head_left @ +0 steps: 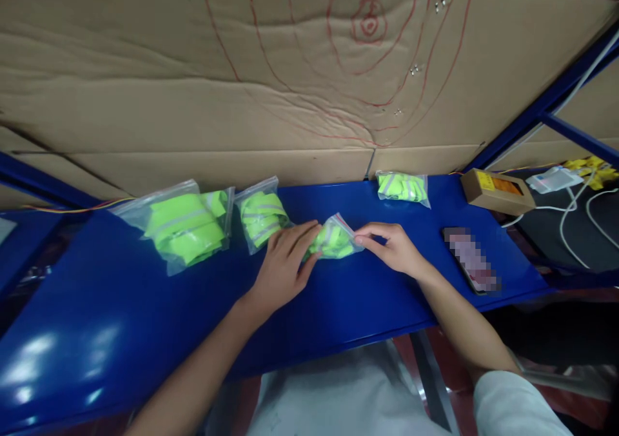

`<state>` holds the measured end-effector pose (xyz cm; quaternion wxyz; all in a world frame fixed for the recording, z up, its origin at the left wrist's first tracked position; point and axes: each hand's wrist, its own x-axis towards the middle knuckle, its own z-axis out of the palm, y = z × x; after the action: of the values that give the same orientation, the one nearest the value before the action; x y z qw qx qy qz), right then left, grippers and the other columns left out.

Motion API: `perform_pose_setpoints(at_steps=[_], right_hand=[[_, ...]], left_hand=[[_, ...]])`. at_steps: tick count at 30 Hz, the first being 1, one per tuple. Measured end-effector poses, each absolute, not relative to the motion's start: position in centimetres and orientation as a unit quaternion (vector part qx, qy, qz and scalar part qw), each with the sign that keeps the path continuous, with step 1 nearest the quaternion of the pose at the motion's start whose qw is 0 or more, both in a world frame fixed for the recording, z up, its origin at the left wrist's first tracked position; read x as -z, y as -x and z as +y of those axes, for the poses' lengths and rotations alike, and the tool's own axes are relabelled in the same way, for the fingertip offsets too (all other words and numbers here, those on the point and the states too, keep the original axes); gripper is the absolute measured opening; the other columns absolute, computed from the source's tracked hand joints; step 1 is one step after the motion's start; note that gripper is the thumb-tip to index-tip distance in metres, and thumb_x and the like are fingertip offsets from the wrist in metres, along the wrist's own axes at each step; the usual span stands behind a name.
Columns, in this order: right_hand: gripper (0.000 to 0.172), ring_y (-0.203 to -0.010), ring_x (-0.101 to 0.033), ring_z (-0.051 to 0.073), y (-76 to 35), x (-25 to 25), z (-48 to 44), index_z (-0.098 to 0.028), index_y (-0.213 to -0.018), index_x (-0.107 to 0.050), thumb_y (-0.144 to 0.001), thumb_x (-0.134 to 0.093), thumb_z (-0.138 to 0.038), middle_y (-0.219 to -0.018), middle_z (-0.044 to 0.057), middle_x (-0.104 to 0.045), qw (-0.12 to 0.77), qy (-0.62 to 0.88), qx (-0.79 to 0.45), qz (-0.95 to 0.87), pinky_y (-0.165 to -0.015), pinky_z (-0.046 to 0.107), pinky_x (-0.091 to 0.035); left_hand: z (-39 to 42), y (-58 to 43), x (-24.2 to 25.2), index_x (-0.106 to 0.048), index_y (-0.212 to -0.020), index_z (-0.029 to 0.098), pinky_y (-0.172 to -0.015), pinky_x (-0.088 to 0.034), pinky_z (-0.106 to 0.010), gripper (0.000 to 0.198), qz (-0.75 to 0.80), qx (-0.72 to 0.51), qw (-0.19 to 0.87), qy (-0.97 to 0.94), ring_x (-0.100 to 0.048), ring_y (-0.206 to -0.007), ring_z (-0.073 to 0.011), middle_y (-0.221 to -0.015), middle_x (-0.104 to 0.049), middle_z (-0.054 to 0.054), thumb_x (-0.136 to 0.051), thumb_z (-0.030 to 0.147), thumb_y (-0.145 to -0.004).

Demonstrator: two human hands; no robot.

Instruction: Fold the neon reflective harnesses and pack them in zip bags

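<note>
A clear zip bag with a folded yellow-green reflective item (pixel 333 241) lies on the blue table (pixel 309 313) between my hands. My right hand (pixel 387 246) pinches the bag's right corner between thumb and fingers. Spread over the bag's left end is my left hand (pixel 290 265), its fingers extended and apart, partly hiding the bag. Just left of it sits a second bagged green item (pixel 264 215), close to my left fingers. Farther left is a larger bag (pixel 188 226) of the same green material.
Another bagged green item (pixel 402 187) lies near the cardboard wall (pixel 242 113). On the right are a phone (pixel 471 260), an open cardboard box (pixel 498 191), a white device (pixel 554 179) and white cables (pixel 565 226). Blue frame bars (pixel 532 123) rise at the side.
</note>
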<state>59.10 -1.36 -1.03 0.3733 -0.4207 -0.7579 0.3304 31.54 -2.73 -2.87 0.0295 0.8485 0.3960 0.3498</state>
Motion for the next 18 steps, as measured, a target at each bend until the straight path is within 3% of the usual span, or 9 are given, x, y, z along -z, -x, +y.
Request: perform_pose_setpoints(at_steps=[2,4,6,9,15,18], right_hand=[[0.018,-0.077,-0.068,0.015,-58.7,1.1,-1.8,-0.021,-0.093,-0.075,-0.097,-0.068,-0.038,-0.087,0.002,-0.076,0.372,0.419,-0.348,-0.752,-0.072,0.027,-0.051],[0.019,-0.068,-0.064,0.013,-57.9,1.4,-2.4,-0.020,-0.085,-0.071,-0.094,-0.072,-0.037,-0.076,0.000,-0.071,0.387,0.415,-0.362,-0.740,-0.066,0.025,-0.049],[0.022,-0.064,-0.060,0.011,-56.8,1.8,-3.1,-0.020,-0.080,-0.066,-0.091,-0.076,-0.036,-0.071,-0.001,-0.067,0.393,0.398,-0.378,-0.738,-0.062,0.024,-0.047],[0.020,-0.069,-0.061,0.012,-55.6,2.4,-3.7,-0.019,-0.083,-0.065,-0.092,-0.074,-0.034,-0.076,0.000,-0.067,0.374,0.352,-0.404,-0.757,-0.066,0.023,-0.048],[0.016,-0.076,-0.065,0.013,-55.6,2.6,-3.1,-0.019,-0.091,-0.070,-0.094,-0.073,-0.034,-0.085,0.001,-0.071,0.368,0.335,-0.436,-0.750,-0.072,0.025,-0.052],[0.013,-0.084,-0.069,0.015,-55.9,2.3,-2.9,-0.020,-0.099,-0.072,-0.096,-0.071,-0.033,-0.095,0.003,-0.074,0.354,0.319,-0.436,-0.764,-0.077,0.026,-0.053]], left_hand=[[-2.9,-31.8,2.9,-0.058,-0.135,0.023,-0.105,-0.046,-0.047,0.041,0.421,-0.402,-0.049,-0.811,-0.060,-0.126,-0.0310,-0.138,-0.062,-0.016,-0.066,0.021,-0.095],[-3.4,-32.3,2.8,-0.063,-0.117,0.021,-0.094,-0.051,-0.039,0.024,0.429,-0.463,-0.037,-0.775,-0.065,-0.110,-0.0253,-0.117,-0.067,-0.012,-0.068,0.019,-0.093],[-4.2,-33.0,2.8,-0.062,-0.099,0.020,-0.076,-0.052,-0.028,0.008,0.407,-0.468,0.076,-0.780,-0.065,-0.085,-0.0164,-0.093,-0.065,-0.004,-0.068,0.021,-0.094],[-5.2,-34.1,2.8,-0.062,-0.087,0.019,-0.061,-0.046,-0.023,0.015,0.390,-0.418,0.242,-0.784,-0.055,-0.065,-0.0104,-0.078,-0.060,0.001,-0.071,0.028,-0.094],[-5.1,-34.2,2.9,-0.071,-0.089,0.018,-0.069,-0.049,-0.024,0.016,0.405,-0.421,0.370,-0.722,-0.062,-0.073,-0.0119,-0.082,-0.065,-0.001,-0.071,0.034,-0.095],[-4.8,-34.0,3.0,-0.072,-0.092,0.019,-0.071,-0.050,-0.025,0.015,0.411,-0.424,0.385,-0.710,-0.063,-0.075,-0.0126,-0.084,-0.068,-0.002,-0.070,0.033,-0.095]])
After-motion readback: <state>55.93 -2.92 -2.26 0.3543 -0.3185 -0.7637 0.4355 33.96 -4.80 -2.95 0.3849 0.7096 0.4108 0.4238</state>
